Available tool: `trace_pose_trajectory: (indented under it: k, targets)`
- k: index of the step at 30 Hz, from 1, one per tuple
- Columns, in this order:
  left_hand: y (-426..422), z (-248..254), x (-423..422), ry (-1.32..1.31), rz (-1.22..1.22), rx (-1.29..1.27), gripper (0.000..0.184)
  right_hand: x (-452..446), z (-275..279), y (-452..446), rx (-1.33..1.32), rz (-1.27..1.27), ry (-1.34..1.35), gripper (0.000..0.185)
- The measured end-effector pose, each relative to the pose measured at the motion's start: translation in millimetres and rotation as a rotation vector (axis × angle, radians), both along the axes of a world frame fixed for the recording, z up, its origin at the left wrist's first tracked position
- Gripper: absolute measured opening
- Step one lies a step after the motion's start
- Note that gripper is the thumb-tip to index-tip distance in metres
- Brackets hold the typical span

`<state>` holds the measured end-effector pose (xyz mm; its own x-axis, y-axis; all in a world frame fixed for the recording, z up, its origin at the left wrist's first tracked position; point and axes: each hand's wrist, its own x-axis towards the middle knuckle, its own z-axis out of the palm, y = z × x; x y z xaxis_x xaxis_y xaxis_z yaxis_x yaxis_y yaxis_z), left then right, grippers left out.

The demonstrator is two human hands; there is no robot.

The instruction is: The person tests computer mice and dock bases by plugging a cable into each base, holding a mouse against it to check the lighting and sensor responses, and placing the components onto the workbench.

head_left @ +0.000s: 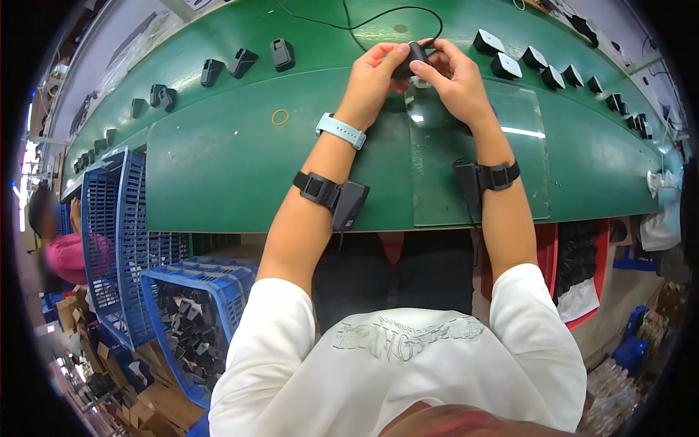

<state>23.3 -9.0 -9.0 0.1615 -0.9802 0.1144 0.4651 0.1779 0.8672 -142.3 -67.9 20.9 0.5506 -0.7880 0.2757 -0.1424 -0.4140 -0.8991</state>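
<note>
My left hand and my right hand meet over the far middle of the green bench. Both are closed on a small black plastic piece, held from either side with fingers and thumbs. Much of the piece is covered by my fingers, so its exact kind cannot be made out. A black cable loops just beyond my hands; whether it joins the piece is hidden. Below my right hand a clear sheet lies on the bench. A yellow rubber band lies to the left.
Black plastic housings stand in a line along the left. Black units with white faces continue along the right. Blue crates stand at lower left, one holding many black parts. Another person is beyond them. A red bin sits under the bench.
</note>
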Motion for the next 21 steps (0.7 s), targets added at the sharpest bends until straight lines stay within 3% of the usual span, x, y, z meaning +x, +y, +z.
trace_pose_trajectory:
  k: [21]
  targets:
    - [2.2,2.3,-2.9,0.005,-0.005,0.095,0.028,-2.0,2.1,3.0,-0.037,-0.035,0.022,0.041]
